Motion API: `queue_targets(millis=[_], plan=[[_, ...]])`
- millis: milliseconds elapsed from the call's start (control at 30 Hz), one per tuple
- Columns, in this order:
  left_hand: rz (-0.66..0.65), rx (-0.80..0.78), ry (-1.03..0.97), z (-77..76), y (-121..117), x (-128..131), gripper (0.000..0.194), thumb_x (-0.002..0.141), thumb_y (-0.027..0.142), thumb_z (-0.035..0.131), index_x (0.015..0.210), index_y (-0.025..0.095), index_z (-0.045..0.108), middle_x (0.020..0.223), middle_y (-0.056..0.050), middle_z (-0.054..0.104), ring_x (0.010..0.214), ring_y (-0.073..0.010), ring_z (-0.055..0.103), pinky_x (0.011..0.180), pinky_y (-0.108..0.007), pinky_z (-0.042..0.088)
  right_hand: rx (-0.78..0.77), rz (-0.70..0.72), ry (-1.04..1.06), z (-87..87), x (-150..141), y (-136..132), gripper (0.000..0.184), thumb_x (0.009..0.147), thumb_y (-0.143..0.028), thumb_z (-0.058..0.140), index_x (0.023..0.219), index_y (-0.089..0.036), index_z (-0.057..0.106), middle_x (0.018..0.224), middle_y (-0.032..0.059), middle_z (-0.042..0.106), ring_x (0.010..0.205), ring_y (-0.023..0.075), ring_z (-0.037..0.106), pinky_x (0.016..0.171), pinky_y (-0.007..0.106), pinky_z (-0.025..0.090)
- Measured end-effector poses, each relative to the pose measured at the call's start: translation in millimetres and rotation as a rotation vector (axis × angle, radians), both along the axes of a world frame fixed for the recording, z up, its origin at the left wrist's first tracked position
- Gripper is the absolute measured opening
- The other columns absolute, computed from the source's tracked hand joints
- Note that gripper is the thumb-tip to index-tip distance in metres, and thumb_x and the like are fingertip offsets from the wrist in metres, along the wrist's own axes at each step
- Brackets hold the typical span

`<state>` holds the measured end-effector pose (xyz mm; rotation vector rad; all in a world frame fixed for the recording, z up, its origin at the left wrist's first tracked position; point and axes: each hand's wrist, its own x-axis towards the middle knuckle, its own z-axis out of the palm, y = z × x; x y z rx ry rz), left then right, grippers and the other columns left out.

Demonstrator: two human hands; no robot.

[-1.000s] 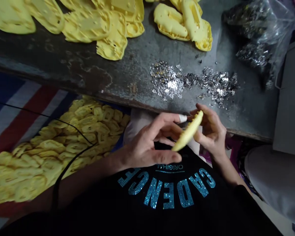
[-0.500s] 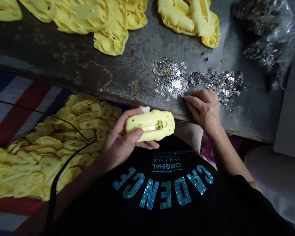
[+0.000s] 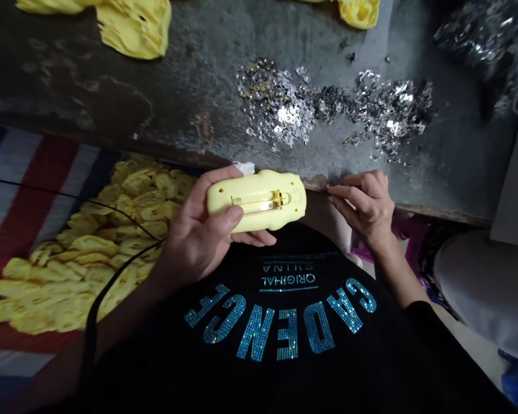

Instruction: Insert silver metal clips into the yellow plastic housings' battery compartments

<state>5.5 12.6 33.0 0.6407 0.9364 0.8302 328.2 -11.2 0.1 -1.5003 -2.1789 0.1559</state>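
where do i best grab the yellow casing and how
Likely the dotted end of the yellow casing, pinched edge to edge from the right: that end juts clear of the left hand, and this grip leaves the open slot uncovered.

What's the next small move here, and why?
Probably bring the right hand to the slot in the yellow shell: the left hand holds it slot-side up, and the right fingertips sit close together nearby; what they pinch, if anything, I cannot tell.

Below the hands (image 3: 207, 230) I see a black top (image 3: 164, 362), glittery blue CADENCE lettering (image 3: 288, 333), and a white wrap (image 3: 244, 168) on one left finger (image 3: 218, 175).
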Motion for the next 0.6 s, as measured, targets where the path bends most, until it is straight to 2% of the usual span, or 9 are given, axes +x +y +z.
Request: queue_targets(millis=[67, 167, 333, 400, 500, 600], plan=[[-0.007, 0.004, 0.007, 3.5, -1, 1, 0.046, 0.103, 0.035, 0.084, 0.144, 0.030, 0.065, 0.133, 0.000, 0.085, 0.082, -0.0227, 0.090, 0.061, -0.034, 0.078, 0.004, -0.024, 0.023, 0.2, -3, -2, 0.005, 0.112, -0.035, 0.079, 0.116, -0.033, 0.082, 0.105, 0.0021, 0.079, 0.100, 0.0248, 0.068, 0.089, 0.044, 0.045], [-0.033, -0.020, 0.039, 13.2, -2, 4, 0.043, 0.106, 0.034, 0.080, 0.146, 0.031, 0.062, 0.136, 0.002, 0.084, 0.087, -0.0207, 0.089, 0.064, -0.031, 0.078, -0.019, -0.091, 0.059, 0.4, -9, -2, 0.008, 0.113, -0.038, 0.076, 0.109, -0.031, 0.078, 0.105, 0.0023, 0.080, 0.101, 0.0265, 0.069, 0.090, 0.045, 0.046], [-0.042, -0.053, 0.098, 24.6, -4, 8, 0.046, 0.105, 0.037, 0.082, 0.145, 0.032, 0.060, 0.139, 0.001, 0.083, 0.096, -0.0236, 0.089, 0.067, -0.031, 0.078, -0.081, -0.198, 0.081, -1.7, -18, -5, 0.008, 0.113, -0.037, 0.075, 0.117, -0.031, 0.077, 0.119, 0.0061, 0.082, 0.110, 0.0311, 0.069, 0.097, 0.051, 0.047], [-0.032, -0.054, 0.087, 26.9, -4, 10, 0.048, 0.105, 0.036, 0.081, 0.147, 0.032, 0.061, 0.139, 0.001, 0.084, 0.095, -0.0241, 0.090, 0.066, -0.031, 0.077, -0.085, -0.193, 0.111, 0.9, -22, -7, 0.005, 0.112, -0.036, 0.076, 0.111, -0.031, 0.079, 0.118, 0.0057, 0.083, 0.110, 0.0318, 0.070, 0.099, 0.053, 0.048], [-0.070, -0.083, 0.121, 29.4, -4, 14, 0.053, 0.106, 0.039, 0.082, 0.153, 0.031, 0.059, 0.144, -0.001, 0.082, 0.088, -0.0216, 0.089, 0.070, -0.032, 0.077, -0.173, -0.120, 0.396, 13.9, -27, -7, 0.007, 0.111, -0.033, 0.078, 0.104, -0.031, 0.079, 0.110, 0.0040, 0.085, 0.105, 0.0295, 0.076, 0.097, 0.052, 0.054], [-0.129, -0.054, 0.091, 28.3, -4, 16, 0.060, 0.104, 0.046, 0.084, 0.156, 0.030, 0.058, 0.142, -0.006, 0.083, 0.077, -0.0207, 0.088, 0.067, -0.032, 0.076, -0.388, -0.027, 0.796, 33.5, -30, 0, 0.006, 0.106, -0.035, 0.087, 0.106, -0.031, 0.084, 0.100, 0.0015, 0.085, 0.093, 0.0242, 0.079, 0.085, 0.043, 0.062]])
